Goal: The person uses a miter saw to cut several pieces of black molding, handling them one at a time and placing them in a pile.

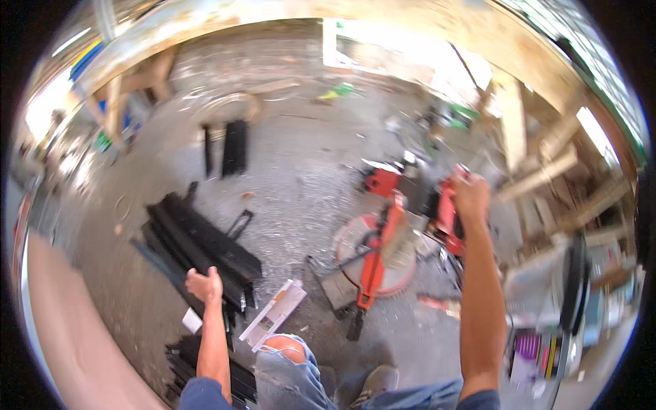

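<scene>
My left hand hovers at or just above the near end of a stack of long black bars, thumb and fingers apart and nothing in it. On the right, my right hand is closed round the top of a red tool part, which looks like the handle end of the mitre saw; blur hides the exact grip. The mitre saw, with its round base and orange-red arm, stands on the floor ahead of me. A pale slotted plastic piece, like a mitre box, lies beside my knee.
Two short black pieces lie farther off on the grey floor. More black bars lie near my left arm. A wooden beam crosses the back, with timber offcuts at right. Boxes and a purple package stand at lower right.
</scene>
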The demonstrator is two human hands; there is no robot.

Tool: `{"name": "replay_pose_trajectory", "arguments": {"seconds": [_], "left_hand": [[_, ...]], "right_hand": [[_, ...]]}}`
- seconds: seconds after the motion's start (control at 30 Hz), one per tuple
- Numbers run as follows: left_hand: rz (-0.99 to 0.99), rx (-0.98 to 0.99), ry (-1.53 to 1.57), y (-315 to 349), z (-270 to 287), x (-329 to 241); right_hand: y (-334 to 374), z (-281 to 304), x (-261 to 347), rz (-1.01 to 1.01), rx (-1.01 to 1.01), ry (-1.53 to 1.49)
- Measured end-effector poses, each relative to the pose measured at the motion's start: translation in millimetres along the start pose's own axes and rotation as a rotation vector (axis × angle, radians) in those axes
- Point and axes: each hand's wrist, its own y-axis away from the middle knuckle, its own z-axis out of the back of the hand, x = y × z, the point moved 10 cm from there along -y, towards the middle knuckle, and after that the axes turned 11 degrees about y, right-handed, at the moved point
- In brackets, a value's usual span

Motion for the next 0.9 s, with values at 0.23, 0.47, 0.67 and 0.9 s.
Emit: {"name": "replay_pose_trajectory", "arguments": {"seconds": [0.23,0.47,0.67,0.9], "left_hand": [[-0.461,0.356,0.78,104,97,-155],[-1.25,0.732,0.647,276,198,-218],[-1.298,0.835,0.608,289,191,-220],[-1.362,1.17,0.354,327,202,-243]], "right_hand": [[85,-1,14,-0.059,0.065,-0.004],[152,9,-12,-0.109,0.005,-0.13],[139,-2,1,-0.122,-0.017,-0.256],[92,-7,5,-0.157,0.047,-0.378]]}}
